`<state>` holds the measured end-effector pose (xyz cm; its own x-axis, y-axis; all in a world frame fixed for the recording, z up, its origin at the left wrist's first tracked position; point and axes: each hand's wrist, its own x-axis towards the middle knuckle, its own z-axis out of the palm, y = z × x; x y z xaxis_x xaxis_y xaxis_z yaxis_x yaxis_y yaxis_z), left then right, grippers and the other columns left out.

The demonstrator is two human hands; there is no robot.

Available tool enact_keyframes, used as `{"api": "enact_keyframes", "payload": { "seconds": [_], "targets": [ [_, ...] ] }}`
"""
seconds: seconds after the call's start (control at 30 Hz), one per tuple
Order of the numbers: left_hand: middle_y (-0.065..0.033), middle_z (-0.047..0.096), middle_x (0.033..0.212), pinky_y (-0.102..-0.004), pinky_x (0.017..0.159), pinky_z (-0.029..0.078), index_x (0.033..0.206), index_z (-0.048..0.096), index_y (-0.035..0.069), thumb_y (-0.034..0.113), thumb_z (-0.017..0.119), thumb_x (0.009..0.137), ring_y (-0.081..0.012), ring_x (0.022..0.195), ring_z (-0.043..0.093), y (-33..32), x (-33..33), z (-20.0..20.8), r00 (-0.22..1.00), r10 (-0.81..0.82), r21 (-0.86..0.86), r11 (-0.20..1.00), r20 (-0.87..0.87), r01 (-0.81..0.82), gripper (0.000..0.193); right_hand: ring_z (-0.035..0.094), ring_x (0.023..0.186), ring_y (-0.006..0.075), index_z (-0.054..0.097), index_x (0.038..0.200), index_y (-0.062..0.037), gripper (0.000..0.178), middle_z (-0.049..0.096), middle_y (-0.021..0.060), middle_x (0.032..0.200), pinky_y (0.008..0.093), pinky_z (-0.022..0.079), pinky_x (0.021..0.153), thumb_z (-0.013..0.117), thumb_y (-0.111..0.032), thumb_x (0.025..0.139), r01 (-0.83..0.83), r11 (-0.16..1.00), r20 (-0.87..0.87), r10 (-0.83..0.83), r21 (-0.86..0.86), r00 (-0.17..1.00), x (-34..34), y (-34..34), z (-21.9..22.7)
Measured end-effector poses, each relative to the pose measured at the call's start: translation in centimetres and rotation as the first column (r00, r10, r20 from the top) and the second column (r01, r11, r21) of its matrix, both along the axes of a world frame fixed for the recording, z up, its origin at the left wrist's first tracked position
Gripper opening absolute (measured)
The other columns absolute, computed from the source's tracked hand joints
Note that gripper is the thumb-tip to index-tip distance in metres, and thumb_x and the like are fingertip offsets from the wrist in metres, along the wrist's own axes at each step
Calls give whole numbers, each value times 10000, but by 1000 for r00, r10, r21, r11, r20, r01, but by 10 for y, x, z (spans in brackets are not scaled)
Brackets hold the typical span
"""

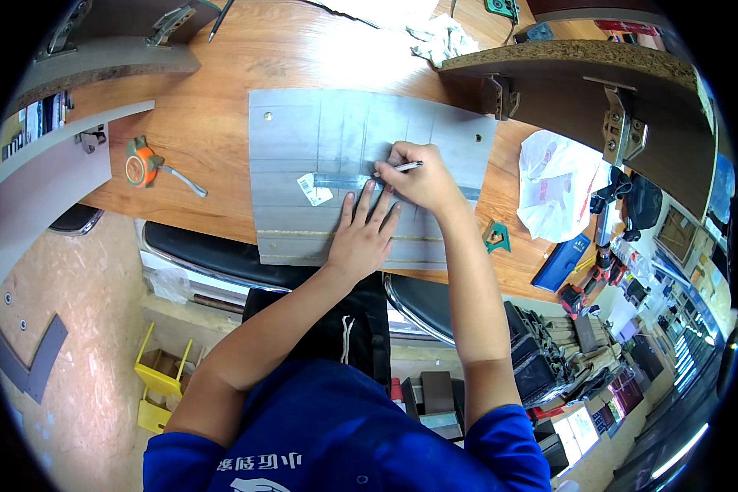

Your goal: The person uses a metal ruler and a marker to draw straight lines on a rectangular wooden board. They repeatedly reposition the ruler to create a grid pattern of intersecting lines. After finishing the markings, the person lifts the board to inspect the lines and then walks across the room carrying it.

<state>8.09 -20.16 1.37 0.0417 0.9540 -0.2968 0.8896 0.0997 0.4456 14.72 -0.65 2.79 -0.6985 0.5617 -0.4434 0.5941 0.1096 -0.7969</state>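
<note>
A grey board (291,148) with a hole near each far corner and faint lines across it lies on the wooden table before me. My left hand (361,240) rests flat on it, fingers spread, the fingertips at a narrow, shiny, ruler-like strip (336,181) that runs crosswise. Just beyond those fingertips, my right hand (422,179) grips a slim pen (408,166), its tip down by the strip. The exact contact point is too small to make out. Left of the strip sits a white label (314,190) with print on it.
An orange tape measure (140,164) lies left of the board. On the right are a green triangular tool (496,237), a white plastic bag (553,184), a blue booklet (560,261) and a power drill (574,297). Hinged cabinet panels (578,94) flank the table.
</note>
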Motion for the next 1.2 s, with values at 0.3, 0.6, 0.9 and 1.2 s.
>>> {"api": "enact_keyframes", "payload": {
  "seconds": [0.3, 0.6, 0.9, 1.2],
  "targets": [
    [-166, 260, 1692, -630, 1231, 205, 1492, 541, 153, 343, 727, 880, -441, 1560, 200, -1, -1, 0, 1000, 12, 29, 1000, 27, -12, 668, 672, 870, 329, 706, 1002, -27, 171, 714, 134, 942, 386, 541, 764, 751, 5, 841, 188, 877, -353, -22, 443, 935, 53, -29, -23],
    [-208, 322, 1649, -613, 1218, 262, 1476, 533, 67, 268, 692, 890, -430, 1523, 290, 5, -16, 7, 995, 19, 12, 1000, 94, -21, 639, 642, 1016, 322, 722, 1059, -56, 335, 695, 115, 1081, 423, 520, 884, 797, 56, 753, 188, 745, -312, 28, 640, 950, 93, -50, -39],
    [-196, 513, 1490, -542, 1107, 391, 1321, 603, -40, 116, 667, 882, -388, 1370, 471, -21, -120, 6, 999, 44, 180, 983, -8, -42, 471, 646, 1034, 317, 728, 1046, -64, 306, 697, 93, 1094, 421, 526, 904, 807, 26, 764, 204, 759, -317, 3, 618, 948, 98, -51, -42],
    [-111, 653, 1017, -406, 830, 536, 1089, 723, 16, 46, 717, 873, -316, 970, 630, 17, -142, 1, 983, 168, 209, 961, 69, -179, 218, 644, 1042, 320, 718, 1037, -64, 289, 695, 93, 1094, 423, 520, 907, 801, 22, 773, 209, 763, -323, 0, 611, 946, 98, -50, -43]
  ]
}}
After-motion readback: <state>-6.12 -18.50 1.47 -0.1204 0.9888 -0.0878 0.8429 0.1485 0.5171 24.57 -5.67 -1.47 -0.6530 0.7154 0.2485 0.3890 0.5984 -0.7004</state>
